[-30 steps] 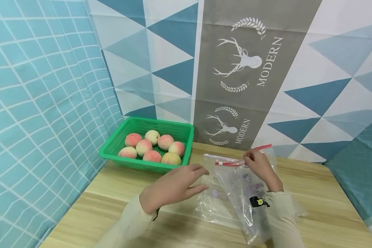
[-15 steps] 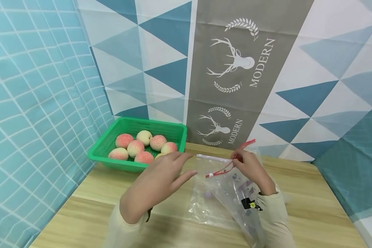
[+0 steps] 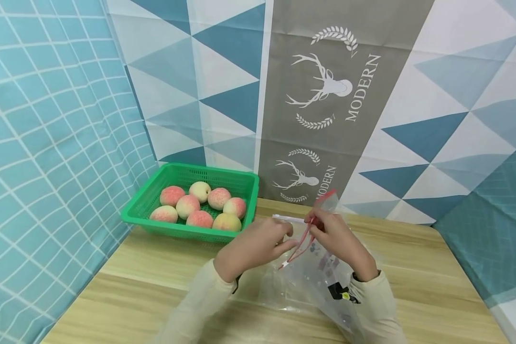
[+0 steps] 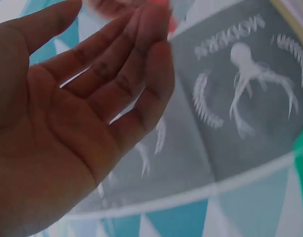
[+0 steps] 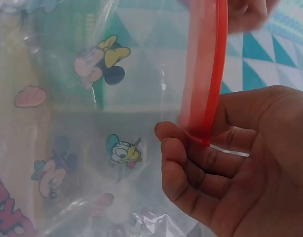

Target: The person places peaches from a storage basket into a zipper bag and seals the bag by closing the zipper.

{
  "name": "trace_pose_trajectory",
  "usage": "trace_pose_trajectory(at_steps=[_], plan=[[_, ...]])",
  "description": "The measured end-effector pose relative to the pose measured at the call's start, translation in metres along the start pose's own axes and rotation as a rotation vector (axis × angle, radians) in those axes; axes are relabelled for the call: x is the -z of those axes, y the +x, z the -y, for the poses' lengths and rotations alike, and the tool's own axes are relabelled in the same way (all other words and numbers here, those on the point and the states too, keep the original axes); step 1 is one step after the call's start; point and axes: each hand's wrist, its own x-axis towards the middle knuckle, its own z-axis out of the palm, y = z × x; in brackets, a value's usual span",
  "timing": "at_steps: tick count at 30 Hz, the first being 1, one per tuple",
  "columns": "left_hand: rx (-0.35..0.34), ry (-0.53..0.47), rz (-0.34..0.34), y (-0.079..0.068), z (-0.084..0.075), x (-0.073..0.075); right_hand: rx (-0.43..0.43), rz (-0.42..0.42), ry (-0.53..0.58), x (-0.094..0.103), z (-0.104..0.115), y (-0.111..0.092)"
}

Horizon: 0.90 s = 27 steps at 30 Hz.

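Observation:
My right hand (image 3: 339, 241) pinches the red zip edge of a clear zip bag (image 3: 327, 274), lifting that edge off the table while the bag hangs slanted below. Cartoon figures are printed on the bag (image 5: 141, 106) in the right wrist view, where thumb and fingers grip its red strip. A white slider (image 3: 285, 263) sits at the strip's lower left end. Just left of the strip is my left hand (image 3: 258, 246), its fingers loosely bent and the thumb apart. The left wrist view shows nothing in its palm (image 4: 72, 128). Another clear bag (image 3: 277, 289) with a whitish zip lies underneath.
A green plastic basket (image 3: 159, 226) holding several peaches (image 3: 188, 207) stands at the back left of the wooden table (image 3: 146, 282). A patterned cloth wall (image 3: 223, 62) rises behind, and a blue tiled-pattern cloth (image 3: 47, 143) hangs at the left.
The right hand has moved left with the zip edge, which now slants steeply, slider end down. The left hand first drifted left, then came right, close to the strip. The view shifted slightly.

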Motion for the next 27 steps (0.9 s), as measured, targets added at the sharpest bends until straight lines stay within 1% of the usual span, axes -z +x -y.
trace_pose_trajectory(at_steps=[2,5,7,10,12,14,17,20,22,24,27], plan=[[-0.004,0.008,-0.017,0.003,-0.003,-0.008,0.017,0.007,0.012,-0.001,0.005,-0.001],[0.027,0.006,-0.018,0.006,-0.004,-0.018,0.03,0.023,0.021,-0.001,0.009,-0.002],[0.047,-0.026,0.005,0.009,-0.001,-0.023,0.034,0.018,0.021,0.0,0.011,-0.001],[0.088,-0.111,0.033,0.012,0.006,-0.031,0.026,0.014,0.031,0.001,0.011,-0.001],[0.125,-0.164,0.007,0.013,0.011,-0.036,0.022,0.0,0.032,0.003,0.011,-0.001],[0.167,-0.215,-0.059,0.011,0.013,-0.04,0.018,-0.014,0.026,0.006,0.011,-0.001],[0.201,-0.269,-0.214,0.01,0.013,-0.047,0.027,-0.053,-0.013,0.011,0.012,-0.004],[0.198,-0.317,-0.378,0.01,0.012,-0.054,0.042,-0.079,-0.045,0.016,0.014,-0.008],[0.189,-0.35,-0.473,0.01,0.011,-0.058,0.043,-0.085,-0.055,0.018,0.016,-0.011],[0.182,-0.375,-0.546,0.009,0.01,-0.061,0.038,-0.089,-0.058,0.021,0.019,-0.014],[0.184,-0.392,-0.621,0.007,0.006,-0.064,0.02,-0.114,-0.06,0.025,0.022,-0.02]])
